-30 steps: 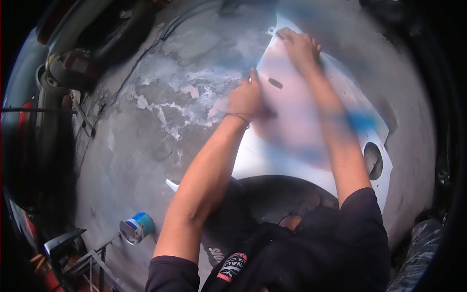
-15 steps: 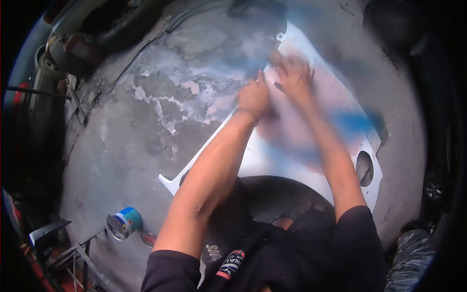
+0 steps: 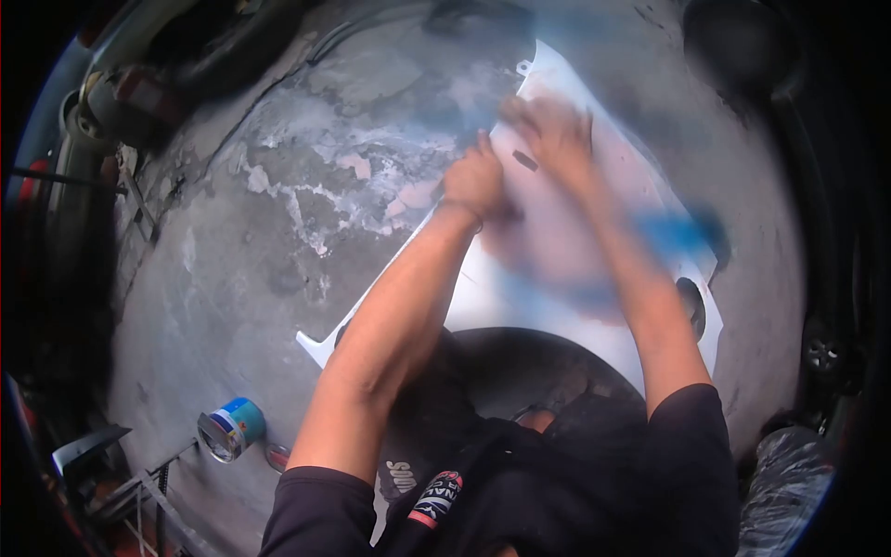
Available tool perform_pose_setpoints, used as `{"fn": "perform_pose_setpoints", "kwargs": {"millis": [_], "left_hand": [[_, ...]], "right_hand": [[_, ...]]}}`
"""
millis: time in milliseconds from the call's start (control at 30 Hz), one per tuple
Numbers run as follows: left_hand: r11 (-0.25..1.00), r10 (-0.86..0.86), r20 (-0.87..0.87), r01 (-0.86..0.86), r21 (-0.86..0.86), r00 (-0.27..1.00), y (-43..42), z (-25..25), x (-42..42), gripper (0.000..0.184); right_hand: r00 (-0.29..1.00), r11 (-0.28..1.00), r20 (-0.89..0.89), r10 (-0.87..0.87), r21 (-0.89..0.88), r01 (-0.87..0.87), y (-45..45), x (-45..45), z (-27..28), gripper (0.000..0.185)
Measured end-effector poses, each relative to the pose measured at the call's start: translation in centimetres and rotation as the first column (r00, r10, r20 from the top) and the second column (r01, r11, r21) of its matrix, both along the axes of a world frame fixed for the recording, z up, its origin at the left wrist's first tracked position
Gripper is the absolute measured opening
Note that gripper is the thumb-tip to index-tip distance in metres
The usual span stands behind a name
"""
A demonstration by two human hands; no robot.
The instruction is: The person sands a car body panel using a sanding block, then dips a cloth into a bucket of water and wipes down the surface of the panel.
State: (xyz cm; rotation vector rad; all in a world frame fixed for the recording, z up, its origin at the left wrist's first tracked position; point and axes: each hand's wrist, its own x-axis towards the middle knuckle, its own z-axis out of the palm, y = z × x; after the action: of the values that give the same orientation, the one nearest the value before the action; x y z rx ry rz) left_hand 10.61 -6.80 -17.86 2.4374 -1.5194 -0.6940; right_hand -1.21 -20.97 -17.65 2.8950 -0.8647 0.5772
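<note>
A white car fender (image 3: 580, 348) with a pinkish sanded-looking patch lies in front of me, its wheel arch toward my body. My left hand (image 3: 475, 181) is closed around its left edge, thumb on the upper side. Farther up the panel, my right hand (image 3: 552, 135) presses down on the patch near the top left edge. Its fingers are bent and blurred, with one standing apart; whatever may be under them is hidden. A small dark slot (image 3: 525, 161) in the fender shows between the two hands. The right forearm partly covers a round opening (image 3: 691, 306).
A blue-labelled paint can (image 3: 232, 429) lies tilted on the stained concrete floor (image 3: 241, 306) at lower left, near a metal frame (image 3: 148, 487). A plastic-wrapped object (image 3: 787, 492) stands at lower right. A dark round object (image 3: 742, 46) sits at upper right.
The whole view has shifted slightly. My right hand has moved a little up and left across the panel, uncovering the dark slot. The left hand keeps its hold on the edge.
</note>
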Motion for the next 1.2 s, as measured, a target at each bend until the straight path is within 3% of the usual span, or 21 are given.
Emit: {"fn": "perform_pose_setpoints", "kwargs": {"millis": [33,100,167,233,300,367,433,500,567,633,733,833,933,1000,1033,1133,1200], "left_hand": [[0.999,0.001,-0.004,-0.002,-0.034,1.000,0.2,0.1,-0.1,0.083],[1.000,0.008,0.015,-0.007,-0.028,1.000,0.2,-0.1,0.0,0.084],[1.000,0.019,0.016,-0.018,-0.025,1.000,0.2,-0.6,0.1,0.086],[1.000,0.013,0.035,-0.014,0.016,0.999,-0.7,-1.1,0.3,0.155],[1.000,0.007,0.026,-0.007,0.029,1.000,-0.7,-0.4,0.3,0.155],[0.999,-0.018,0.037,0.016,0.052,0.999,-0.8,0.1,0.2,0.155],[1.000,0.026,-0.015,-0.026,-0.003,1.000,-0.3,0.1,-0.2,0.094],[1.000,0.016,-0.003,-0.016,0.009,1.000,0.2,1.4,-0.3,0.094],[1.000,0.007,0.007,-0.008,0.012,1.000,-0.1,1.8,0.1,0.094],[1.000,0.004,0.055,-0.005,0.008,0.998,-0.5,0.0,0.1,0.155],[0.998,0.008,0.104,-0.001,-0.068,0.995,-1.7,-4.8,0.6,0.155],[1.000,-0.013,0.026,0.013,0.008,1.000,-0.7,-0.9,0.2,0.154],[1.000,-0.027,0.020,0.026,0.008,0.999,-0.1,0.8,0.1,0.154],[1.000,-0.016,0.036,0.016,0.004,0.999,-0.6,0.6,0.3,0.154],[1.000,-0.001,0.035,0.000,0.013,0.999,-0.4,0.0,0.1,0.155],[1.000,0.010,0.055,-0.010,-0.004,0.998,-0.6,-1.0,0.1,0.152],[0.999,0.030,0.009,-0.030,0.015,1.000,-0.4,0.6,-0.4,0.151]], "right_hand": [[0.996,0.995,0.001,-0.091,0.046,0.091,-1.8,0.7,-0.4,0.042],[0.978,0.973,-0.024,-0.205,0.100,0.207,-3.9,2.3,-1.1,0.047],[0.987,0.981,-0.002,-0.158,0.114,0.158,-2.8,0.9,-1.5,0.039],[0.993,0.987,0.020,-0.119,0.112,0.116,-0.8,-1.3,-0.9,0.033],[0.993,0.995,0.114,0.022,0.090,-0.032,1.1,-3.5,-0.6,0.030],[0.995,0.997,0.096,0.015,0.069,-0.022,0.6,-3.0,-0.3,0.030],[0.996,0.998,0.087,-0.006,0.064,0.001,0.0,-1.3,-0.6,0.031],[0.990,0.983,0.008,-0.144,0.117,0.142,-2.1,2.5,-0.5,0.041],[0.987,0.981,0.000,-0.161,0.110,0.160,-4.7,4.8,-2.3,0.047],[0.984,0.980,-0.027,-0.174,0.098,0.176,-4.8,4.4,-3.4,0.054],[0.997,0.997,0.071,-0.034,0.077,0.028,-1.3,0.4,-2.7,0.039],[0.980,0.992,0.192,0.043,0.107,-0.065,0.0,-1.9,-1.9,0.041],[0.995,1.000,0.099,-0.015,-0.012,0.016,-5.0,-1.6,-3.4,0.043],[0.953,0.961,0.140,-0.268,0.114,0.254,-11.0,0.2,-7.0,0.059],[0.953,0.959,0.135,-0.273,0.117,0.258,-11.2,0.3,-7.4,0.059],[0.950,0.967,0.202,-0.238,0.140,0.213,-8.3,0.1,-5.8,0.047],[0.991,0.999,0.133,-0.014,-0.039,0.019,-0.2,-2.3,-2.1,0.041]]}}
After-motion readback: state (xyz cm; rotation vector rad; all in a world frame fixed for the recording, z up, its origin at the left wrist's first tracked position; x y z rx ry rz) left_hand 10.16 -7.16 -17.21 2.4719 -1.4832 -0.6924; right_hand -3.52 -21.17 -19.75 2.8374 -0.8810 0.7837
